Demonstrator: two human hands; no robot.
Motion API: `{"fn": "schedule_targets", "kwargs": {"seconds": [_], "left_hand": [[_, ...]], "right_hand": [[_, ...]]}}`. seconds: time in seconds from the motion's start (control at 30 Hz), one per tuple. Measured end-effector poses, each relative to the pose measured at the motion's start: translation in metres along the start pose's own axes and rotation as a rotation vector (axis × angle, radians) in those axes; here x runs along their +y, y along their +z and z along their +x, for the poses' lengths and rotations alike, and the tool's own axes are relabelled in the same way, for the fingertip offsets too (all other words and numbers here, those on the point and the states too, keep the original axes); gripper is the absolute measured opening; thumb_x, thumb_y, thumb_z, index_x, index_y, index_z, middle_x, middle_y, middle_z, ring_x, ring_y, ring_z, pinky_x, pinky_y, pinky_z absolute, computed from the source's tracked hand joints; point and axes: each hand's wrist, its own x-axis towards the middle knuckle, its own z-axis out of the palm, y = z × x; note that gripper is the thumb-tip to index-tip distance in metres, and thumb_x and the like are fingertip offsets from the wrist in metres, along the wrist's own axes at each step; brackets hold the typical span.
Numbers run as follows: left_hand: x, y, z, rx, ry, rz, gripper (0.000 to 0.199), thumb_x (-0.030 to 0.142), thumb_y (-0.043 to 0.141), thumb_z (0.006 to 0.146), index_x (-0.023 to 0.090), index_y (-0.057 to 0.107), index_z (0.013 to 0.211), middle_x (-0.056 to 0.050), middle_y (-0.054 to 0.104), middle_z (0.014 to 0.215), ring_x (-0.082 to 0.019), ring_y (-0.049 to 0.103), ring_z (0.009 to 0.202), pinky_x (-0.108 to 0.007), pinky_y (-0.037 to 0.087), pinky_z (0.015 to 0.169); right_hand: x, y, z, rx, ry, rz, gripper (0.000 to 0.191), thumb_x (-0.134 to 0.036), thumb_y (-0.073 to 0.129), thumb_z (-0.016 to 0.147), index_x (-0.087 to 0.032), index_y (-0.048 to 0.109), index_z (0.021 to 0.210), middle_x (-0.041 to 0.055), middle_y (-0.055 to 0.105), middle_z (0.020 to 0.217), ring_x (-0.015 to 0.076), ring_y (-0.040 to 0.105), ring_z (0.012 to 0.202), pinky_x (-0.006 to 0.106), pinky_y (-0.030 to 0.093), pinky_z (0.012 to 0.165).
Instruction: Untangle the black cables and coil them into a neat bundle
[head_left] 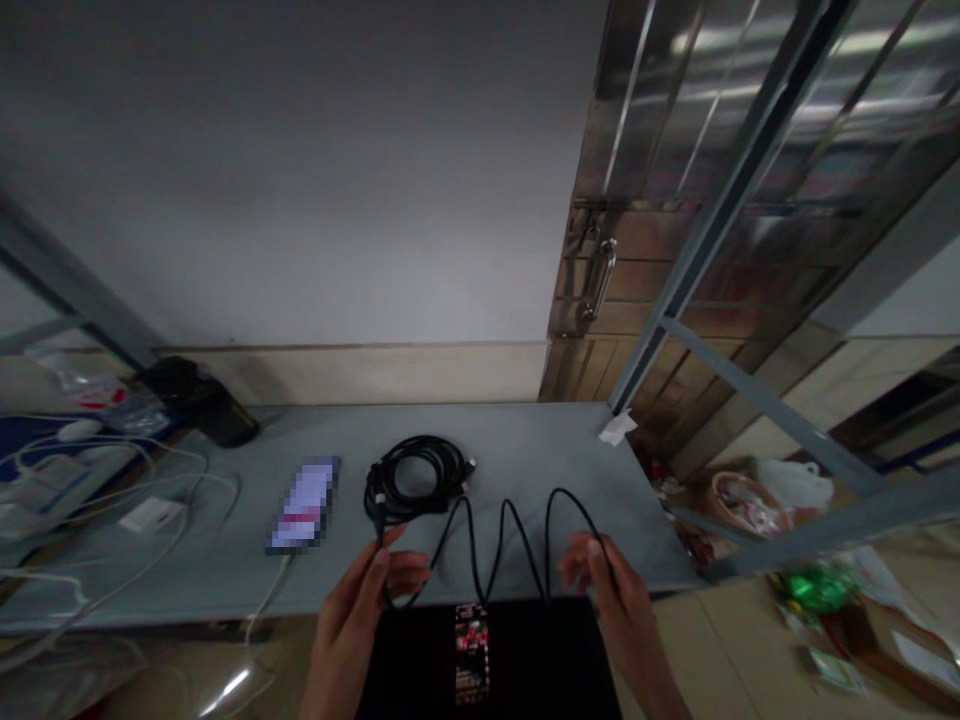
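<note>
While the thin, smooth black cable (508, 503) zigzags in rounded loops over the near edge of the grey table (547, 450), its long axis runs left to right. It lies between the left hand (367, 590), curled narrowly around it below a forward-pointing connector (379, 498), and the right hand (616, 590), pinching it.

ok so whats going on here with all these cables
A person has a loose black cable between both hands at the near edge of a grey table. The left hand holds it close to a connector end, the right hand holds it farther along, and the black cable zigzags between them. Beyond it lies a coiled black cable. To the left, a lit phone rests with a white cable at its near end.
</note>
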Motion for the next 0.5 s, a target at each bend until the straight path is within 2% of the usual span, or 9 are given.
{"fn": "schedule_targets", "kwargs": {"seconds": [0.07,0.13,0.2,0.3,0.43,0.5], "left_hand": [[0.005,-0.011,0.006,0.064,0.017,-0.047,0.069,0.066,0.092,0.090,0.018,0.082,0.138,-0.012,0.089,0.109,-0.030,0.086,0.095,-0.038,0.072,0.087],[0.013,-0.021,0.010,0.126,0.030,-0.080,0.068,0.064,0.097,0.083,0.018,0.084,0.132,-0.011,0.089,0.104,-0.030,0.086,0.092,-0.037,0.073,0.083],[0.022,-0.032,0.014,0.180,0.057,-0.108,0.065,0.063,0.102,0.076,0.020,0.086,0.122,-0.009,0.089,0.101,-0.029,0.085,0.088,-0.036,0.073,0.079],[0.032,-0.051,0.017,0.220,0.117,-0.141,0.057,0.057,0.107,0.070,0.024,0.087,0.111,-0.006,0.090,0.102,-0.027,0.084,0.090,-0.035,0.073,0.083],[0.038,-0.072,0.021,0.279,0.196,-0.133,0.043,0.052,0.104,0.077,0.027,0.086,0.107,-0.002,0.089,0.103,-0.027,0.082,0.096,-0.039,0.072,0.095],[0.041,-0.078,0.025,0.300,0.172,-0.128,0.042,0.055,0.101,0.081,0.029,0.085,0.109,0.001,0.088,0.103,-0.025,0.081,0.096,-0.040,0.071,0.099]], "right_hand": [[0.002,-0.019,0.005,0.101,0.016,-0.002,0.067,-0.085,0.062,0.104,-0.020,0.080,0.106,0.0026,0.068,0.072,0.0182,0.063,0.062,0.028,0.056,0.057],[0.004,-0.038,0.006,0.208,0.036,0.001,0.068,-0.086,0.067,0.101,-0.019,0.079,0.102,-0.0015,0.057,0.068,0.0146,0.054,0.058,0.025,0.047,0.052],[0.005,-0.056,0.006,0.291,0.039,0.037,0.067,-0.084,0.071,0.100,-0.018,0.078,0.102,-0.0036,0.051,0.069,0.0123,0.048,0.059,0.022,0.041,0.050],[0.002,-0.075,0.002,0.407,0.022,0.116,0.063,-0.080,0.076,0.100,-0.017,0.076,0.104,-0.0048,0.049,0.070,0.0102,0.043,0.058,0.021,0.037,0.049],[-0.010,-0.091,-0.001,0.514,-0.079,0.167,0.054,-0.072,0.079,0.103,-0.019,0.074,0.102,-0.0051,0.047,0.071,0.0099,0.041,0.060,0.021,0.035,0.051],[-0.017,-0.095,0.001,0.534,-0.145,0.195,0.050,-0.068,0.081,0.103,-0.019,0.072,0.097,-0.0059,0.044,0.071,0.0092,0.039,0.060,0.022,0.033,0.051]]}}
